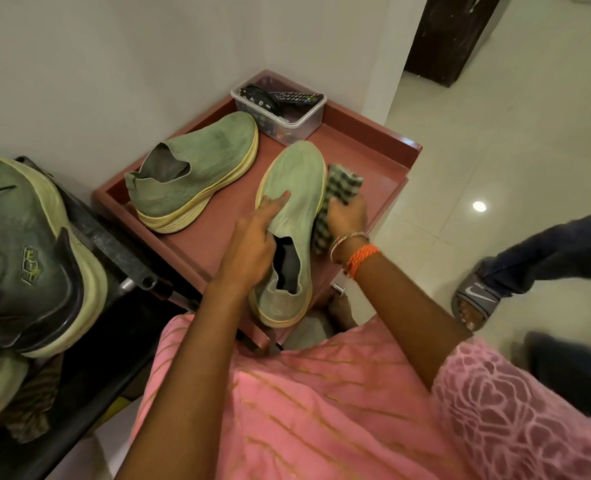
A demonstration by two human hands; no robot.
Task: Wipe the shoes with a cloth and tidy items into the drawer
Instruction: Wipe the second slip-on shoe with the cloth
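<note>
Two pale green slip-on shoes with cream soles lie on a reddish-brown cabinet top (366, 157). The far shoe (197, 168) rests on its side at the left. The near shoe (301, 188) stands upright in front of me. My left hand (256, 240) holds this shoe at its opening, two fingers stretched along the upper. My right hand (347, 216) grips a green checked cloth (341, 185) and presses it against the shoe's right side.
A clear plastic box (280, 109) with a remote control and dark items sits at the cabinet's back corner by the wall. A black rack (114, 244) at left carries dark green sneakers (27, 258). Another person's sandalled foot (477, 299) stands on the tiled floor at right.
</note>
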